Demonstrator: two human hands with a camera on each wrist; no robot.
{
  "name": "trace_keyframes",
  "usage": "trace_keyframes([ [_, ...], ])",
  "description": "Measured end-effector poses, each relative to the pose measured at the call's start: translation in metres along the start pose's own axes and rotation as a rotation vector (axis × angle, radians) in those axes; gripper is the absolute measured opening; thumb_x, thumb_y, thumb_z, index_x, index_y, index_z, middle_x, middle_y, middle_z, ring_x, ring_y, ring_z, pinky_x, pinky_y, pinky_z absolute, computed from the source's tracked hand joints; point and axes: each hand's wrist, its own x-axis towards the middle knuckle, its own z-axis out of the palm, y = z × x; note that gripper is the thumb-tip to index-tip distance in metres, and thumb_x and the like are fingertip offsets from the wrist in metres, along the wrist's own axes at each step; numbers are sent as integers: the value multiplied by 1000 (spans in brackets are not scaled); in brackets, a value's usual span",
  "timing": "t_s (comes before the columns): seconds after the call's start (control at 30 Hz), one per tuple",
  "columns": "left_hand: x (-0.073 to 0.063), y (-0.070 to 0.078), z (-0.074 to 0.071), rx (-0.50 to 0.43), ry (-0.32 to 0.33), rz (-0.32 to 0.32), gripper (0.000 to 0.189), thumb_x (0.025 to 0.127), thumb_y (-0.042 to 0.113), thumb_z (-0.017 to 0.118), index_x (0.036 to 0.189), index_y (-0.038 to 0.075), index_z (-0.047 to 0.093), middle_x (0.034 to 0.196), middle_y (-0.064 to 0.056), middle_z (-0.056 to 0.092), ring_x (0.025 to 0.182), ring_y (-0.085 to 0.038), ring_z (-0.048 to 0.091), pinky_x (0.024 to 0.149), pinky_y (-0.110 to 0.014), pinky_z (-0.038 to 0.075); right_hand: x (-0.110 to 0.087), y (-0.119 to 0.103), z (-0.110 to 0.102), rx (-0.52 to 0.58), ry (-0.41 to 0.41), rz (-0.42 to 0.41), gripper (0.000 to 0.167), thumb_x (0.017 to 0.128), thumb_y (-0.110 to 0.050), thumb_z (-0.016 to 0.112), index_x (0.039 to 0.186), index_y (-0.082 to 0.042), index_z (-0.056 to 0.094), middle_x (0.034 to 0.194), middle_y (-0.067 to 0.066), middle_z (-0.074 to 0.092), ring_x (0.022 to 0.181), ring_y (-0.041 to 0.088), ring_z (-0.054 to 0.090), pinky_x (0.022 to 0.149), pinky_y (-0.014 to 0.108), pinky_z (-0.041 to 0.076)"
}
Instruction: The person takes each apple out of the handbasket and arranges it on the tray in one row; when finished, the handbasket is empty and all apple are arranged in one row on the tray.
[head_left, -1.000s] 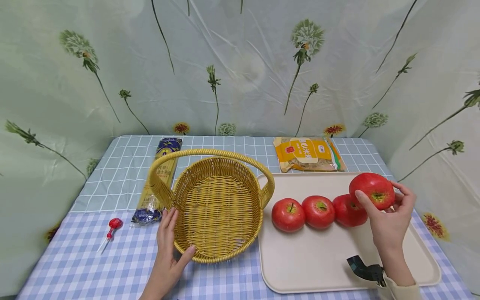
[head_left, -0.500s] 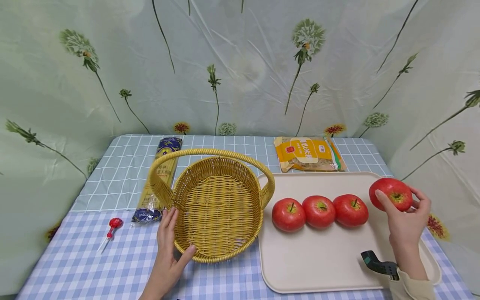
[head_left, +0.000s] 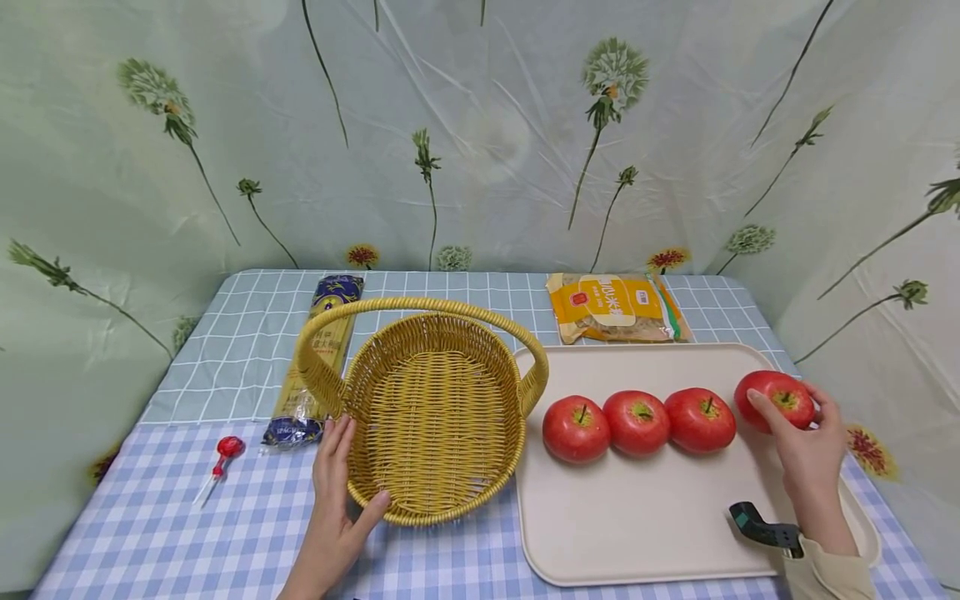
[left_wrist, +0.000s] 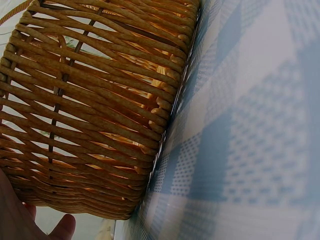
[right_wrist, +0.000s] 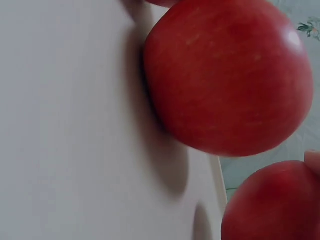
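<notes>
In the head view, a yellow wicker basket (head_left: 435, 425) with an arched handle stands mid-table. My left hand (head_left: 330, 500) rests along its near left side, fingers straight, thumb at the front rim. Its woven wall (left_wrist: 95, 115) fills much of the left wrist view. At the right, my right hand (head_left: 810, 446) holds a red apple (head_left: 765, 396) between thumb and fingers, low over a cream tray (head_left: 637, 533). Left of it on the tray sit three more red apples in a row, the nearest apple (right_wrist: 225, 75) large in the right wrist view. The held apple (right_wrist: 272, 205) shows below it.
A long pack of spaghetti (head_left: 315, 358) lies left of the basket, partly behind its handle. A red lollipop (head_left: 228, 450) lies at the left on the checked cloth. Behind the tray is an orange food bag (head_left: 615, 308). A patterned curtain hangs behind the table.
My right hand has carried its apple rightward, away from the third apple, then down closer to the tray and slightly back left. The left hand and basket have stayed in place.
</notes>
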Motion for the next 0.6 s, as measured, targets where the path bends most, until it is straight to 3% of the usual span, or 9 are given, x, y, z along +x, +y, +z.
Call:
trace_keyframes([
  [0.2,0,0,0,4,3,7,88,80,3,65,152,4,15,155,-14,6,139,-40,-9,101,-68,-2,4,5,-2,-40,-76,26,81,84,-48,65,151,-28,23,153,6,22,139,24,21,102,39,33],
  [0.6,0,0,0,4,-2,4,88,80,1,65,152,4,14,156,-11,5,139,-42,-9,101,-68,-2,9,5,-2,-82,-123,82,87,82,-55,64,152,-28,20,154,9,19,139,30,17,99,44,35],
])
